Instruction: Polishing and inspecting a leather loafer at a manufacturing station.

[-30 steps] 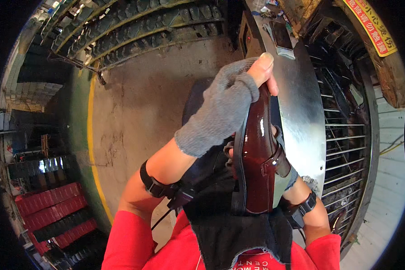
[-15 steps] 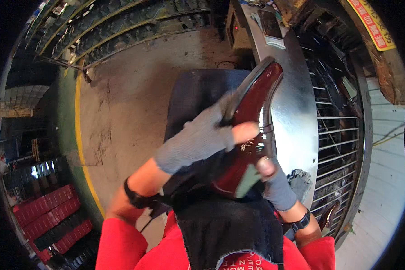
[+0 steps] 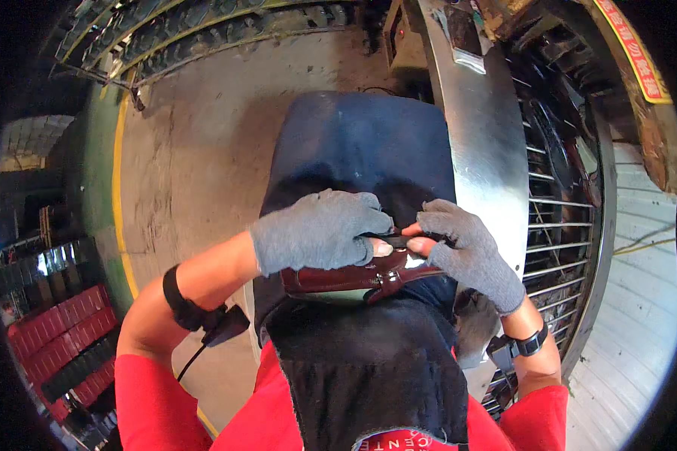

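A glossy dark red leather shoe point(image 3: 327, 279) lies crosswise above my lap, with a pale green patch on its lower side. My left hand point(image 3: 320, 233), in a grey fingerless glove, is closed at the shoe's upper edge, thumb pressing near its middle. Opposite it, my right hand point(image 3: 466, 252), gloved the same way, pinches that edge close to the left fingertips. Between the two sets of fingers shows a dark strip or strap point(image 3: 401, 241) on the shoe. Part of the shoe is hidden beneath both hands.
To my right runs a metal bench top point(image 3: 478, 113) with a dark flat object point(image 3: 465, 34) on it. Beyond are metal rods point(image 3: 557, 246) of a rack or conveyor. Shelving point(image 3: 203, 34) stands far left, red slatted pieces point(image 3: 60, 334) at the left. Dark blue cloth point(image 3: 361, 143) covers my lap.
The shoe has turned from pointing away to lying crosswise, lower and closer to me. Both hands have come together at its upper edge.
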The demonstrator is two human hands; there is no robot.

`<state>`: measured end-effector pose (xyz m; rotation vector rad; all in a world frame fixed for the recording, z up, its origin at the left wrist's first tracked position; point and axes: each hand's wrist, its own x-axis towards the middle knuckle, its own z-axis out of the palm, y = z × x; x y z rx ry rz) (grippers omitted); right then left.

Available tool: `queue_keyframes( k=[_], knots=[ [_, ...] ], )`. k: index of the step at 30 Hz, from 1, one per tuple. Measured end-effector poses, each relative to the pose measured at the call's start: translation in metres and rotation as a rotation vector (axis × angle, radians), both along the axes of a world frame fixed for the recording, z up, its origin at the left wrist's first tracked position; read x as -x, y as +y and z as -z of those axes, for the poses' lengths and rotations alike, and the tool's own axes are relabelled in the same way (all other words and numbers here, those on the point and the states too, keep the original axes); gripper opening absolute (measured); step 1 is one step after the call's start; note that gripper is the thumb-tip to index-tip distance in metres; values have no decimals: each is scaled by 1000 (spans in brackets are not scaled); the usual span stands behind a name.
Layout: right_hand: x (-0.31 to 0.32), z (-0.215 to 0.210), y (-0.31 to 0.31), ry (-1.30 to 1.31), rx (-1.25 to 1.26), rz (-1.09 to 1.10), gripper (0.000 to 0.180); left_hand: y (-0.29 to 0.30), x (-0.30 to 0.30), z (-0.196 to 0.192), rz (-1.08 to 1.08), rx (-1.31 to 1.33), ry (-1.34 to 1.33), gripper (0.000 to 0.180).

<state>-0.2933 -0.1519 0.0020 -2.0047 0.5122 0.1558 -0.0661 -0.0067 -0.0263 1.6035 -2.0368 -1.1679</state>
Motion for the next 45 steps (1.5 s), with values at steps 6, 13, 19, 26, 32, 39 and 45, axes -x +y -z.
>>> queue_keyframes(
  k=[6,13,19,26,32,39,45],
  knots=[
    [7,21,16,-259,227,61,29,23,27,-9,-205,199,-204,26],
    [-5,24,38,-317,369,169,18,30,41,-11,-333,125,-294,29],
    [-10,21,45,-249,405,220,16,30,44,-12,-382,86,-324,26],
    [-12,30,48,-236,452,271,18,25,48,-11,-475,23,-342,19],
    [-17,13,16,-246,201,107,22,22,40,-7,-466,213,-292,19],
    [-31,3,-18,-165,31,-173,25,13,34,-29,-353,-54,-271,24],
    [-77,8,-54,55,-207,-566,31,24,26,-20,-430,-73,-51,27]
  ],
)
